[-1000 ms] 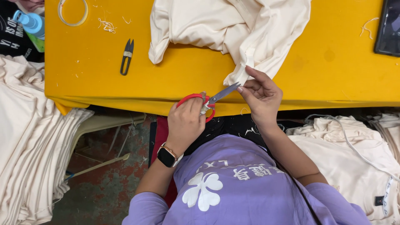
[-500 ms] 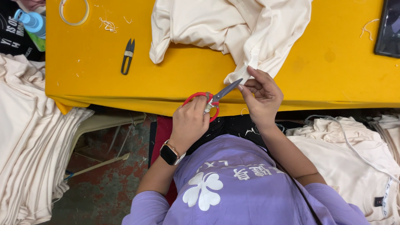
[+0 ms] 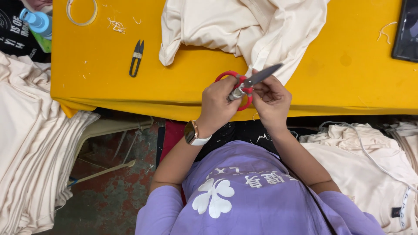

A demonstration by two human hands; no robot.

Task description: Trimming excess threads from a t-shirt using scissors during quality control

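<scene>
My left hand [image 3: 217,102], with a watch on its wrist, grips the red handles of a pair of scissors [image 3: 244,82]. The grey blades point up and to the right, over the yellow table's front edge. My right hand [image 3: 273,101] sits right beside it, fingertips pinched at the scissors near the pivot. A crumpled cream garment [image 3: 244,26] lies on the table just beyond both hands. Its lowest corner hangs down to the blades.
On the yellow table [image 3: 96,82] lie small black thread snips [image 3: 136,58], a pale ring [image 3: 81,11], thread scraps and a dark tablet [image 3: 407,30] at the right edge. Stacks of cream garments [image 3: 30,143] flank me on both sides. A blue bottle [image 3: 37,21] stands far left.
My right hand has left the garment's corner and come left to the scissors. The scissors have risen a little and the two hands now meet.
</scene>
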